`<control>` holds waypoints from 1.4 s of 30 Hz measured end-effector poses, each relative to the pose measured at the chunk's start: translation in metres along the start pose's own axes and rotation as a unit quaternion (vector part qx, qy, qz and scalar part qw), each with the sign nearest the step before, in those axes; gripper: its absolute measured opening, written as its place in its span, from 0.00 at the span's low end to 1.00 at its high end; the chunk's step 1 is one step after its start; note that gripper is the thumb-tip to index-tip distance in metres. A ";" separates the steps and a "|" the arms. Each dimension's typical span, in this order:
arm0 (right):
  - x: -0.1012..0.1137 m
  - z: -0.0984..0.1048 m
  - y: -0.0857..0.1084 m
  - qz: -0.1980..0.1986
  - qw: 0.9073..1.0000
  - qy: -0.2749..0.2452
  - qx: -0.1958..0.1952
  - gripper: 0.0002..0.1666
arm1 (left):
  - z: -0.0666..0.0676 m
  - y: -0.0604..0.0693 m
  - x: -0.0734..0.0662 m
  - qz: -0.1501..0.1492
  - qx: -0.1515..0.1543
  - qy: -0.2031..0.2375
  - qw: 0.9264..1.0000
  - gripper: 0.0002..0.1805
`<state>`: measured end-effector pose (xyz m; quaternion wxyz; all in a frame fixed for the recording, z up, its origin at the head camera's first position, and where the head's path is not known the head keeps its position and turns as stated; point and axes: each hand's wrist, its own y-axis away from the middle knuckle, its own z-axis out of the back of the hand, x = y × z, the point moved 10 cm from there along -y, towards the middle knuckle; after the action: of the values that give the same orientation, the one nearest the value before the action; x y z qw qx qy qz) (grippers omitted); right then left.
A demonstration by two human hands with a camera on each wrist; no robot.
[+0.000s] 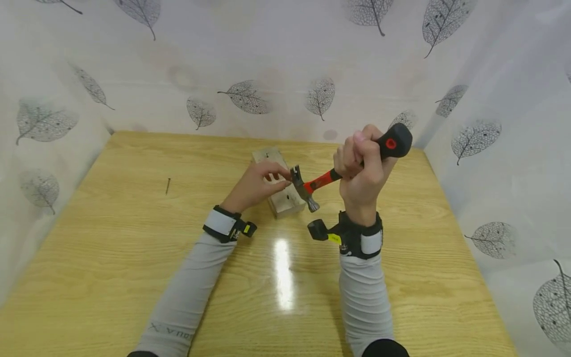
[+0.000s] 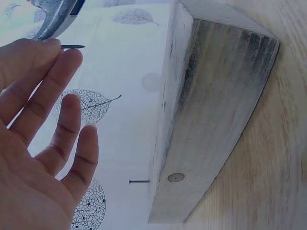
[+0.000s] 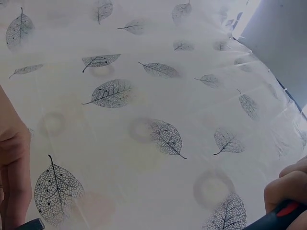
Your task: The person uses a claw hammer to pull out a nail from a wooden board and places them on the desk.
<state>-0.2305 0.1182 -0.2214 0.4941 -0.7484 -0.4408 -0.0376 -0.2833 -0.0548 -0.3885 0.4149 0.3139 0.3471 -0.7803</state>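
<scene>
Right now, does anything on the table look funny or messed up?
A loose nail lies on the table, left of the wooden block, though another nail stands in it. The block has dark smudges at one end.

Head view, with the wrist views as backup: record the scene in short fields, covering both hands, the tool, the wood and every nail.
left hand: pinches the held nail
right hand: grips the hammer by its handle
hammer head: beside the left hand; contact unclear
held nail: tip toward the block, not touching it
block: lies on the table
standing nail: upright in the block's far end
loose nail: on the table, left of the block
</scene>
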 end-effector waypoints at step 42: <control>-0.015 0.004 0.000 -0.033 0.998 0.054 0.000 0.21 | 0.184 0.152 0.150 0.466 -0.107 -0.197 0.856 0.19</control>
<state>-0.2412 0.1124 -0.2311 0.5159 -0.7303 -0.4378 -0.0941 -0.2579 -0.3299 -0.4439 0.8208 0.2320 0.1522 -0.4993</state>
